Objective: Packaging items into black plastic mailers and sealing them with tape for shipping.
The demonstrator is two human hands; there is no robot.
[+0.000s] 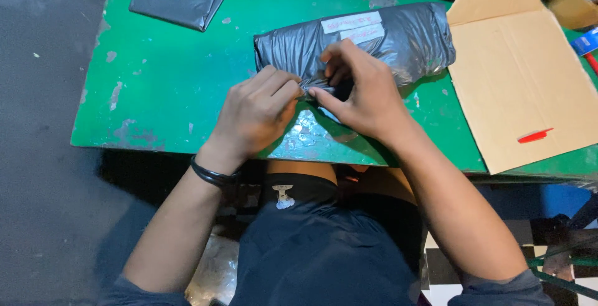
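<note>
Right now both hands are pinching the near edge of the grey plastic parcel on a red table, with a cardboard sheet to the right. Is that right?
Not quite: the table is green, not red, as the head view shows. The rest holds: the left hand and right hand pinch the near edge of the grey plastic parcel, with the cardboard sheet to the right.

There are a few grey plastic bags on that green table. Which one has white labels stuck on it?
The stuffed grey parcel that both hands, left hand and right hand, are pinching. The flat grey bags at the table's far edge show no labels.
</note>
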